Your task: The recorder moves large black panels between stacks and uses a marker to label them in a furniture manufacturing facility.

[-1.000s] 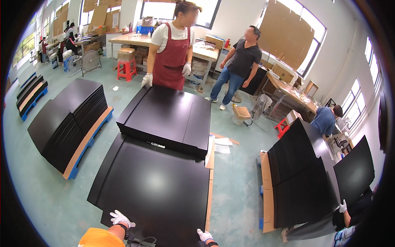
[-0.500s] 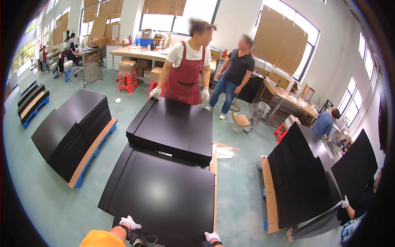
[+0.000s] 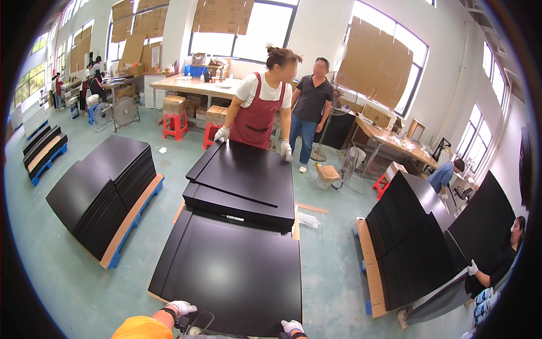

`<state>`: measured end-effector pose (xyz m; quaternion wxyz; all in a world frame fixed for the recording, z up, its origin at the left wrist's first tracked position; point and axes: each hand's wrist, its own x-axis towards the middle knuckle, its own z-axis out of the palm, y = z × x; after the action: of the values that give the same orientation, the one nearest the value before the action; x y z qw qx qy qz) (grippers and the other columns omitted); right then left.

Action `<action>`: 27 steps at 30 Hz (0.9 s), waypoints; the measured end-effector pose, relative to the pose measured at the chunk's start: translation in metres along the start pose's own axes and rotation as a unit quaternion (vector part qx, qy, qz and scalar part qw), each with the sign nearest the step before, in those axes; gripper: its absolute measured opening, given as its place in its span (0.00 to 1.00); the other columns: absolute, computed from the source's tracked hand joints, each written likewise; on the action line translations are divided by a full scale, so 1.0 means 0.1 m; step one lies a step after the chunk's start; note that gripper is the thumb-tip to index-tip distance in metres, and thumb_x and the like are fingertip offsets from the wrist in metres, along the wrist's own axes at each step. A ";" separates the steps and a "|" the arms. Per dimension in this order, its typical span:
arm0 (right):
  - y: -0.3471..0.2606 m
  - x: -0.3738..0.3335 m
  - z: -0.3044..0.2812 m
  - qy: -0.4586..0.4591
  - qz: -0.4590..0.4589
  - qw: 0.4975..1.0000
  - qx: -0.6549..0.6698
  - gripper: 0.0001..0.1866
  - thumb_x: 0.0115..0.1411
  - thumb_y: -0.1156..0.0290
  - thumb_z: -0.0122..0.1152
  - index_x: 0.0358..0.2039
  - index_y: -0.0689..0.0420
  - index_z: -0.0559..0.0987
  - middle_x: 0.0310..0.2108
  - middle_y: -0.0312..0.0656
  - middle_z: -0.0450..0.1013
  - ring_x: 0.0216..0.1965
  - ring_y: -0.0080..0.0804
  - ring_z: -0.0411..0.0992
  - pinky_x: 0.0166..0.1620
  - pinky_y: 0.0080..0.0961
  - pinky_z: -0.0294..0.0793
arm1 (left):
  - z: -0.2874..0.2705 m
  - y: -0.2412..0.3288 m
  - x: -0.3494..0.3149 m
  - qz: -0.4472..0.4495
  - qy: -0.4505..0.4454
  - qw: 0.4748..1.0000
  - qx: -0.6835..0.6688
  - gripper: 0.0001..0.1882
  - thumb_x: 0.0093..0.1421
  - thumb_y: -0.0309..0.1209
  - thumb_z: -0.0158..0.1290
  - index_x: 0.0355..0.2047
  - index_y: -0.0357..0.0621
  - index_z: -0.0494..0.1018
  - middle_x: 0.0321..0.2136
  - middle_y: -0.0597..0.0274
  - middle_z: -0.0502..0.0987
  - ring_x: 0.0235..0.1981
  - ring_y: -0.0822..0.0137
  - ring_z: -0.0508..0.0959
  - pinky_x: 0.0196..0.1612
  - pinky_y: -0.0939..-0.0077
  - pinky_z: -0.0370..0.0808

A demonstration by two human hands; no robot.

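A large smooth black panel (image 3: 237,265) lies on top of the near stack in front of me. At its near left corner is my left hand (image 3: 182,308), in a white glove, its fingers closed over the edge. My right hand (image 3: 292,326), also gloved, grips the near right corner; its lower part is cut off by the picture's edge. Beyond stands a higher stack of black panels (image 3: 243,212), with its top panel (image 3: 248,169) lying askew. A co-worker in a red apron (image 3: 257,116) has gloved hands at that panel's far corners.
Left, a stack of black panels (image 3: 107,192) stands on a blue pallet (image 3: 135,223). Right, another panel stack (image 3: 406,248) has a person (image 3: 502,265) beside it holding a panel (image 3: 483,217). A person in dark clothes (image 3: 313,104) stands near a floor fan (image 3: 351,164).
The near panel has turned and shifted right under my hands, closer in line with its stack. The co-worker's top panel has slid back and turned. The person in dark clothes has turned and straightened.
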<state>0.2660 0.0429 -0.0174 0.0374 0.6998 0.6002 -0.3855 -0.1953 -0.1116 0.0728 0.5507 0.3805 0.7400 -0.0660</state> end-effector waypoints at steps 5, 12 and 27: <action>-0.31 -0.14 0.06 -0.013 -0.028 0.998 -0.050 0.22 0.59 0.55 0.51 0.37 0.64 0.80 0.40 0.54 0.76 0.45 0.52 0.72 0.47 0.38 0.70 | 0.00 -0.34 0.02 0.016 0.044 0.997 0.060 0.33 0.58 0.55 0.41 0.49 0.39 0.72 0.45 0.51 0.76 0.41 0.57 0.78 0.44 0.65 0.72; -0.26 0.11 0.17 -0.092 -0.029 0.984 -0.151 0.35 0.58 0.39 0.39 0.44 0.57 0.79 0.49 0.51 0.72 0.54 0.50 0.67 0.58 0.40 0.63 | -0.09 -0.34 -0.29 -0.032 0.050 0.997 -0.051 0.30 0.58 0.52 0.43 0.44 0.36 0.73 0.36 0.51 0.77 0.33 0.57 0.78 0.38 0.63 0.73; -0.44 -0.04 0.07 -0.146 -0.089 0.967 -0.190 0.34 0.60 0.41 0.35 0.46 0.56 0.78 0.48 0.52 0.72 0.53 0.51 0.67 0.56 0.40 0.64 | -0.05 -0.61 -0.17 -0.072 0.018 0.988 -0.137 0.32 0.61 0.53 0.46 0.52 0.36 0.69 0.46 0.54 0.75 0.42 0.60 0.76 0.44 0.64 0.72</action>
<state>0.2246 0.0486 -0.0021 0.2225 0.5594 0.7105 -0.3643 -0.2363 -0.1602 0.0702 0.5780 0.2479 0.7775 0.0037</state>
